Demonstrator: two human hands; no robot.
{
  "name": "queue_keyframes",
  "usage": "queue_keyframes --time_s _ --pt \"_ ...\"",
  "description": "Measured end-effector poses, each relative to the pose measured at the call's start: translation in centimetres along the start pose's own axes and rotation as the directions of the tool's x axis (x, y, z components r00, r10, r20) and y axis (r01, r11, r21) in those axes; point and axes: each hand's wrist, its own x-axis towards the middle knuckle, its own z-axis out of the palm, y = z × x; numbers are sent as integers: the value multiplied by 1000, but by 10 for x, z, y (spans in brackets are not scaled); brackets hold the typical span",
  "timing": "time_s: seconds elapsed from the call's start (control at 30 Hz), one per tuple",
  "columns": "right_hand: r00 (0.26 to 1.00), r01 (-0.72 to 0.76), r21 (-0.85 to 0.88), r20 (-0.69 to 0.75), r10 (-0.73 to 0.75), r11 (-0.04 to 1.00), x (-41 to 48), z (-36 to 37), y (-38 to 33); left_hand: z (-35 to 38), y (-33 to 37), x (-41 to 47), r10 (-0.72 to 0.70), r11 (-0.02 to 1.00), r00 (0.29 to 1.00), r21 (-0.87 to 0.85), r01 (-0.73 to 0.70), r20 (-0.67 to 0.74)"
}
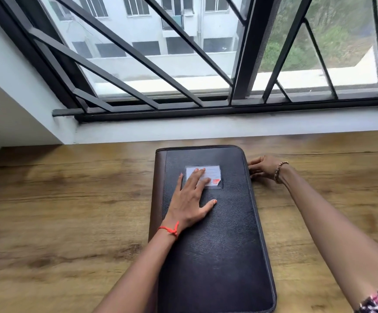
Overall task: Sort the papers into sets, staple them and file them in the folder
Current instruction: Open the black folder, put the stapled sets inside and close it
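A closed black zip folder (224,245) with a brown spine lies lengthwise on the wooden table (59,211). A white label card (212,175) sits in a clear pocket on its cover. My left hand (191,197) rests flat on the cover with fingers spread, partly over the label. My right hand (263,169) is at the folder's upper right edge, its fingers curled against the zip side; whether it pinches the zip pull is hidden. No papers or stapler are in view.
A white window sill (206,129) runs along the table's far edge, with a black barred window (183,64) above it. A white wall corner (14,98) stands at the left. Bare wood shows on both sides of the folder.
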Motion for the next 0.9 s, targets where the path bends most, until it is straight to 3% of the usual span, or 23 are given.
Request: queue_keyframes --time_s 0.27,0.67,0.8,0.9 --pt "1000 25 -44 9 -25 999 23 -6 -23 3 -1 -1 0 1000 1000 -8 0 -26" --pt "997 -26 -339 63 50 941 64 -12 -69 3 -7 4 4 999 997 -40 -7 -83" --pt "985 -45 -524 119 126 851 81 -3 -86 -1 -19 8 -40 999 994 -38 37 -105" --pt "982 -12 -702 126 142 712 88 12 -105 -1 -25 9 -97 995 990 9 98 -105"
